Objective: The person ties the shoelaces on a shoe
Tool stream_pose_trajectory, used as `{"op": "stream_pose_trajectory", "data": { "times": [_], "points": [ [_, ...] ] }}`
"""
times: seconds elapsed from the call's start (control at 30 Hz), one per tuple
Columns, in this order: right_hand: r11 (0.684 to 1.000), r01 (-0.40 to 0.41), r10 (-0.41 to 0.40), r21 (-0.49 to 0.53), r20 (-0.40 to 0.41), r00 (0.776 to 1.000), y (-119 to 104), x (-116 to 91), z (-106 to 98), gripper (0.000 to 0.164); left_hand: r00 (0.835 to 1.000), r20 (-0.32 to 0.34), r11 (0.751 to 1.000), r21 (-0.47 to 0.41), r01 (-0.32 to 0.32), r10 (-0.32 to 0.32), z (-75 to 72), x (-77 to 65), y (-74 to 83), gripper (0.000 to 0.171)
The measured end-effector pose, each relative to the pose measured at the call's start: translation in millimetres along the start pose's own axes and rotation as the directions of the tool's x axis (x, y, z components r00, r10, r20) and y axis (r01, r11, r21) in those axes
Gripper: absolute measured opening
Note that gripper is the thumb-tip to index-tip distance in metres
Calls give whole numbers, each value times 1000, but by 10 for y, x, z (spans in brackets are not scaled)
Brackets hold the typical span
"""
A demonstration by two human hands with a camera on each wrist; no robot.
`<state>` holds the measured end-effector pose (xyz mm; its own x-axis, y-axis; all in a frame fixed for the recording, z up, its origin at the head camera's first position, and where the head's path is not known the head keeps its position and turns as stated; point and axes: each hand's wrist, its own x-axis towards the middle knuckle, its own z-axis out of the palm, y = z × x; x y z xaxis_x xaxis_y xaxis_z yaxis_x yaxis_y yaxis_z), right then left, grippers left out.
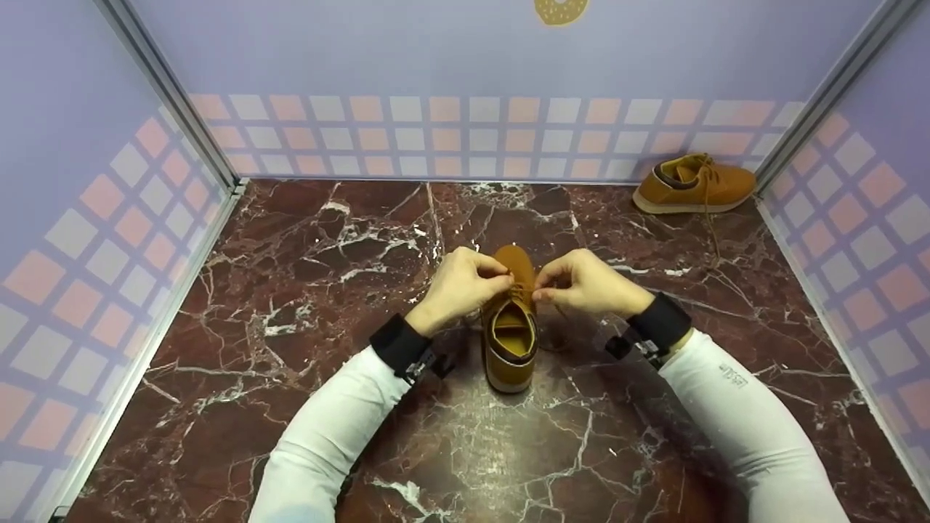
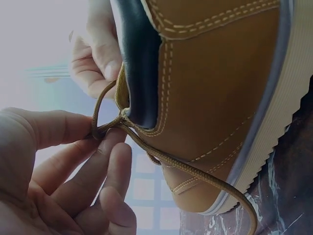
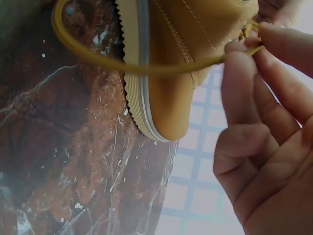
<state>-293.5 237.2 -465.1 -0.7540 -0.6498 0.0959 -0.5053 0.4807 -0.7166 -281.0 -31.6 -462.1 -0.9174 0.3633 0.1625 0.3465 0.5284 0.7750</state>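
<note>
You have two hands and two shoes in this scene, one pair in all on the tabletop (image 1: pixel 290 247). From the left: your left hand (image 1: pixel 465 283) pinches the lace (image 2: pixel 195 171) between thumb and fingertips; the nearer shoe (image 1: pixel 508 374) stands upright on its sole in the middle of the tabletop, between your hands; your right hand (image 1: pixel 592 283) pinches the same shoe's lace on its right side; the second shoe (image 1: pixel 730 187) stands at the far right, beside the far wall (image 1: pixel 407 51). You wear two black wristbands, one per wrist, over two white sleeves.

The nearer shoe points its toe to the far side, heel towards you, its long axis running near to far. The second one points right, its long axis lying left to right, with its own lace trailing down onto the tabletop.

Your left fingertips and thumb partly cover the lacing, so you cannot make out how the strands cross. The left wrist view cuts off part of the nearer shoe; the right wrist view blurs its loose lace. Both sleeves run out of the head view at the near edge.
</note>
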Motion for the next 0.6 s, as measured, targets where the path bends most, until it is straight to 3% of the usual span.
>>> {"op": "stream_pose_trajectory", "data": {
  "times": [0.2,0.43,0.6],
  "points": [
    [988,-77,86,133,-64,994,58,-37,-43,17,1000,-1,999,-25,21,-21,5,-2,-14,19],
    [951,-51,96,305,-132,987,90,-36,-35,14,1000,2,999,-30,23,-23,28,13,-18,18],
    [956,-38,86,292,-153,984,73,5,-14,11,1000,1,999,-36,5,-5,38,29,-24,18]
  ]
}}
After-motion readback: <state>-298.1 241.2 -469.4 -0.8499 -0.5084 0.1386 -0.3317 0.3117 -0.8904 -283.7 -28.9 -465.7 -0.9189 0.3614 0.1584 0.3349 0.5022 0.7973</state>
